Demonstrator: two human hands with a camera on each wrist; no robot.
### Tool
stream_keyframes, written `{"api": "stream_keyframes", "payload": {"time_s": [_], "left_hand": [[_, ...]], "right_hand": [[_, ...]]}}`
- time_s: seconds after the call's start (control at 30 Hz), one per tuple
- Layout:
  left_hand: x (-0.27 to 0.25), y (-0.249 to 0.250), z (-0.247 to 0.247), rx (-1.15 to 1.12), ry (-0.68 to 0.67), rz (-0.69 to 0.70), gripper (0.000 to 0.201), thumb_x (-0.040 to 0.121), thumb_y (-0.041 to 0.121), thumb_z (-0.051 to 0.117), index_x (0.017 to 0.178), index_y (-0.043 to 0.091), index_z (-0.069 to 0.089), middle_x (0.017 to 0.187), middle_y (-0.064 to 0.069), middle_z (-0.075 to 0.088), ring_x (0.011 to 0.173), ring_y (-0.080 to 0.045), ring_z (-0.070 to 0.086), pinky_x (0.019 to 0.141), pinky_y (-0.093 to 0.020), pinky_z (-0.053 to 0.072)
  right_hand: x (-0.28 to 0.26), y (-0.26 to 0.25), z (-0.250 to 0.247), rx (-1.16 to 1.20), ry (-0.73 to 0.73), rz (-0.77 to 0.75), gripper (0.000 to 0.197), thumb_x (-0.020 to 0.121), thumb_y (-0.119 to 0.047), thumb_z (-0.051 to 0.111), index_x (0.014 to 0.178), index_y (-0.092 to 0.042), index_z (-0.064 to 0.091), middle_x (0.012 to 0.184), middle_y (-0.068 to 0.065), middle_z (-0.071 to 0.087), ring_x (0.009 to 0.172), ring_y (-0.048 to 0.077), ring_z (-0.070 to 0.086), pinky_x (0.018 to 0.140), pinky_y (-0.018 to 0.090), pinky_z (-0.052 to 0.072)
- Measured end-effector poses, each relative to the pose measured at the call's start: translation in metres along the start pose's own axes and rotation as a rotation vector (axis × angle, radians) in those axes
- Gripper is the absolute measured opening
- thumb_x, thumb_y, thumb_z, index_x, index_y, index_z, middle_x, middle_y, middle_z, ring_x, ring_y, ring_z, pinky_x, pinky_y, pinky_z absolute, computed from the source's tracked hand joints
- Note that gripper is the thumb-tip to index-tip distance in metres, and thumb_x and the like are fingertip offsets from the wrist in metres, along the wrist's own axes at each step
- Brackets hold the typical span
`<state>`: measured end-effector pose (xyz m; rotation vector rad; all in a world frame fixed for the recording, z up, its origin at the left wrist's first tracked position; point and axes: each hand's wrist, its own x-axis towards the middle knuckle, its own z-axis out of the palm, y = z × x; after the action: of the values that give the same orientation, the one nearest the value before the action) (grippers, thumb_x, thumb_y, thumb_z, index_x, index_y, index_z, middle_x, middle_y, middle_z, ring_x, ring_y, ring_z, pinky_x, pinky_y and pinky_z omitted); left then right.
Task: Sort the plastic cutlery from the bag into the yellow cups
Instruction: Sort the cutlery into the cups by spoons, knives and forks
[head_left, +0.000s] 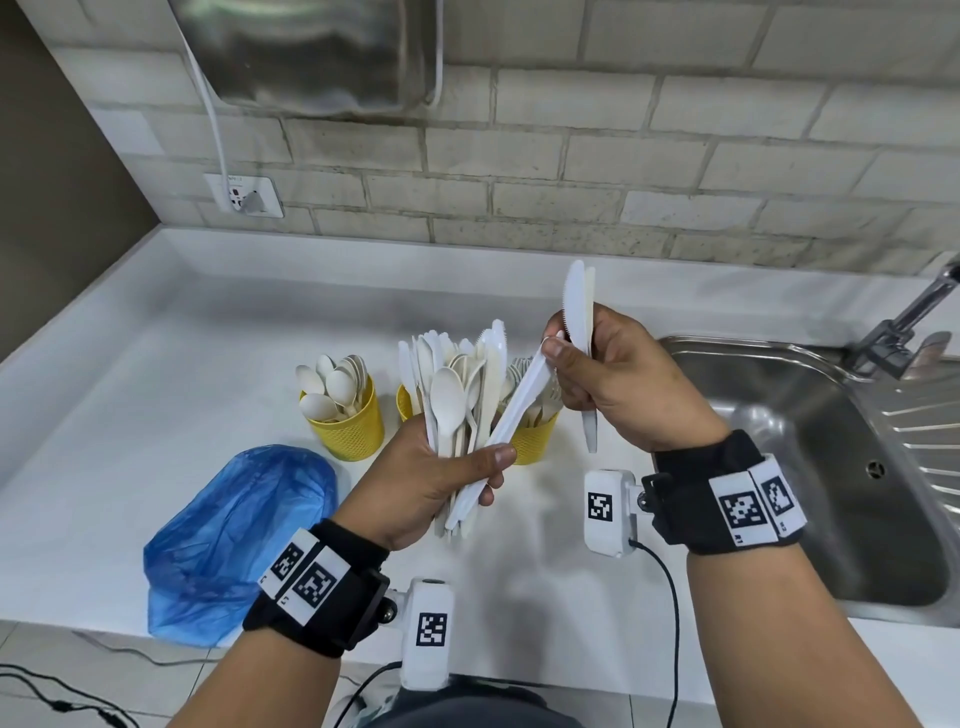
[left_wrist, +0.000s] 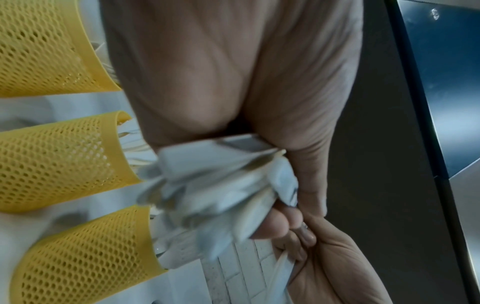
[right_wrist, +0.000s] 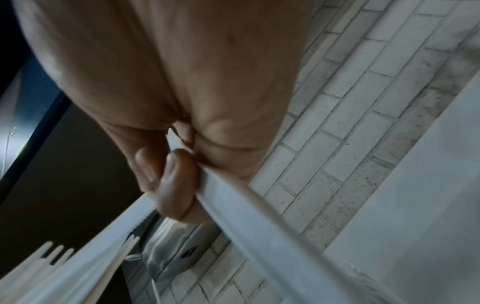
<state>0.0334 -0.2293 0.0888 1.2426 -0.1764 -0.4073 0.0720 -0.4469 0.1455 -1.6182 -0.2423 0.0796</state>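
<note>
Two knives (head_left: 581, 312) are already standing upright in your right hand (head_left: 618, 384), whose thumb and forefinger are pinching the tip of a third knife (head_left: 511, 415). Your left hand (head_left: 431, 483) is gripping the mixed bundle (head_left: 457, 395), fingers curled round its handles, above the yellow cups (head_left: 348, 421); the blue bag (head_left: 234, 540) is lying beside them. You are mid-sort: next, draw that knife free without loosening the bundle.
</note>
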Motion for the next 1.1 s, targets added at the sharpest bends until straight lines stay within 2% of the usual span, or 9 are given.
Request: {"api": "stream_keyframes", "payload": {"time_s": [0.3,0.4,0.47,0.53,0.67,0.77,0.87,1.0,1.1], "left_hand": [[0.0,0.003,0.001,-0.028,0.088,0.029,0.019,0.083,0.003,0.078,0.099,0.005,0.068,0.08,-0.017,0.06,0.062,-0.025,0.059,0.058,-0.034,0.051],[0.001,0.006,0.004,-0.034,0.1,0.047,0.02,0.081,0.004,0.076,0.099,0.003,0.067,0.078,-0.017,0.061,0.062,-0.026,0.059,0.058,-0.034,0.051],[0.001,0.009,0.008,-0.046,0.088,0.063,0.019,0.082,0.003,0.076,0.099,0.003,0.067,0.081,-0.02,0.06,0.062,-0.026,0.059,0.057,-0.034,0.051],[0.002,0.011,0.011,-0.055,0.068,0.083,0.019,0.083,0.001,0.076,0.099,0.002,0.066,0.082,-0.02,0.06,0.062,-0.026,0.058,0.057,-0.034,0.05],[0.003,0.012,0.015,-0.035,0.061,0.109,0.019,0.087,0.002,0.076,0.102,-0.001,0.064,0.083,-0.017,0.064,0.063,-0.025,0.059,0.058,-0.034,0.05],[0.003,0.012,0.017,-0.037,0.072,0.101,0.015,0.085,0.007,0.075,0.098,0.004,0.067,0.086,-0.018,0.066,0.063,-0.025,0.059,0.058,-0.034,0.05],[0.004,0.011,0.018,-0.04,0.071,0.095,0.011,0.084,0.006,0.075,0.094,0.009,0.071,0.08,-0.015,0.062,0.062,-0.025,0.059,0.057,-0.033,0.05],[0.003,0.01,0.017,-0.023,0.053,0.098,0.011,0.084,0.004,0.075,0.094,0.009,0.072,0.086,-0.02,0.061,0.062,-0.024,0.058,0.055,-0.033,0.051],[0.002,0.009,0.016,0.0,0.025,0.094,0.012,0.087,0.002,0.075,0.095,0.01,0.071,0.089,-0.018,0.063,0.062,-0.023,0.058,0.057,-0.034,0.051]], "right_hand": [[0.0,0.005,0.004,0.214,0.254,0.022,0.016,0.103,0.001,0.055,0.089,-0.007,0.058,0.063,0.001,0.037,0.049,0.014,0.029,0.049,0.026,0.028],[-0.004,0.006,0.014,0.418,0.258,0.066,0.005,0.099,-0.006,0.063,0.101,-0.002,0.061,0.069,0.005,0.039,0.051,0.013,0.031,0.048,0.025,0.029],[-0.008,0.009,0.022,0.506,0.202,0.121,0.033,0.088,-0.017,0.072,0.113,0.002,0.061,0.072,0.005,0.043,0.052,0.012,0.036,0.047,0.023,0.033],[-0.012,0.011,0.03,0.516,0.144,0.149,0.039,0.083,-0.023,0.073,0.111,0.003,0.065,0.074,0.008,0.042,0.053,0.013,0.037,0.05,0.025,0.036],[-0.016,0.01,0.038,0.48,0.096,0.146,0.025,0.1,-0.025,0.059,0.092,-0.002,0.066,0.064,0.01,0.049,0.06,0.025,0.037,0.062,0.036,0.04],[-0.016,0.003,0.039,0.519,0.124,0.138,0.029,0.105,-0.027,0.051,0.087,-0.005,0.059,0.077,0.012,0.058,0.072,0.034,0.053,0.069,0.043,0.054],[-0.013,0.001,0.035,0.571,0.213,0.089,0.033,0.111,-0.028,0.042,0.086,-0.009,0.054,0.083,0.014,0.066,0.074,0.028,0.062,0.072,0.042,0.058],[-0.007,-0.002,0.023,0.701,0.395,0.021,0.037,0.112,-0.034,0.035,0.086,-0.012,0.05,0.07,0.012,0.064,0.064,0.029,0.066,0.063,0.036,0.058],[-0.006,-0.012,0.015,0.677,0.494,-0.037,0.033,0.113,-0.033,0.037,0.086,-0.015,0.047,0.059,0.001,0.04,0.046,0.017,0.041,0.048,0.026,0.04]]}}
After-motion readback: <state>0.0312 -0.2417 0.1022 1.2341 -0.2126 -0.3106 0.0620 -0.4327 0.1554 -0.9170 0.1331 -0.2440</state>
